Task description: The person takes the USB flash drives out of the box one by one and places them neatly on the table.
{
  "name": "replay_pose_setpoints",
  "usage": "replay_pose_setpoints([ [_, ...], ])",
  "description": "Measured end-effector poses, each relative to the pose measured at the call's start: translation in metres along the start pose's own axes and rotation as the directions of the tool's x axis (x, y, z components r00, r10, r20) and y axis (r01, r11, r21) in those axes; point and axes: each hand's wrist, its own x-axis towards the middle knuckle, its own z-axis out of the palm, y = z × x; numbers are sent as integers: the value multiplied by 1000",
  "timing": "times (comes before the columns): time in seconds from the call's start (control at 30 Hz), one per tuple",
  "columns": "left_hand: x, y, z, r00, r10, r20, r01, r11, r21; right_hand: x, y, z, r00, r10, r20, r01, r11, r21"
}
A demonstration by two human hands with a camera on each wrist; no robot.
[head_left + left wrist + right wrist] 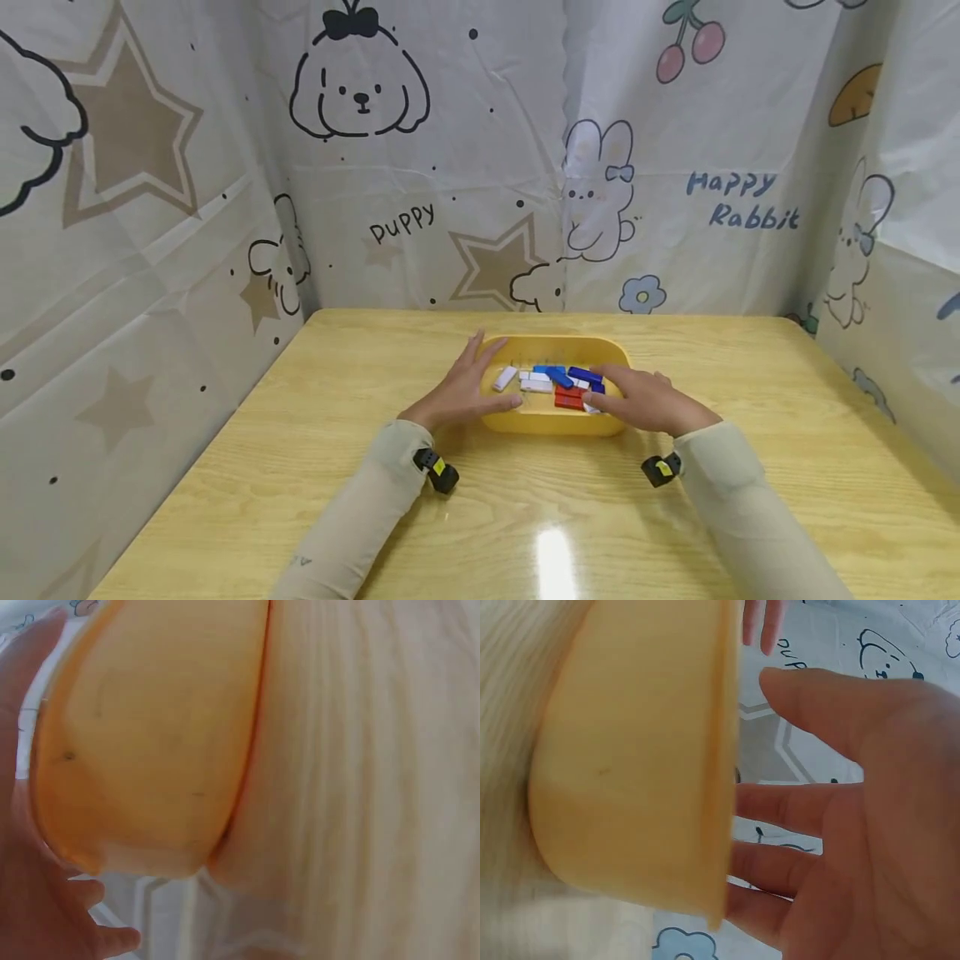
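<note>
A yellow plastic basin point(552, 425) stands on the wooden table in front of me. Inside it lie several small rectangular blocks: white blocks point(536, 386) on the left and middle, blue blocks point(585, 375) towards the back right, red blocks point(568, 402) at the front right. My left hand point(465, 390) is at the basin's left end, fingers spread, thumb over the front rim. At the right end, my right hand point(647, 400) reaches over the rim, its thumb and fingers above the blocks there. The right wrist view shows its fingers passing behind the basin wall point(637, 772), fingertips hidden.
The wooden table point(360, 375) extends around the basin on every side. White printed cloth point(420, 275) hangs behind the table's far edge and along both sides. A small black camera point(437, 471) is strapped at the left wrist, another camera point(662, 470) at the right.
</note>
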Motion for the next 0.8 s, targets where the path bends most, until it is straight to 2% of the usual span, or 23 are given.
replay_pose_setpoints([
  [0.13,2,-7,6,1000,-21,-14,19,995,-97,5,1,8,1000,-2,29,1,1000,18],
  [0.37,10,-13,15,991,-21,-130,-6,979,-204,13,5,17,998,-33,62,28,995,92],
  [0.57,18,-19,23,969,-57,-240,-19,953,-302,22,9,20,997,-78,9,77,994,78],
  [0.67,23,-23,26,956,-77,-283,-28,936,-350,30,9,21,998,-70,-6,70,995,66],
  [0.8,31,-28,27,946,-86,-313,-44,921,-386,39,10,22,1000,-20,-1,20,998,53],
])
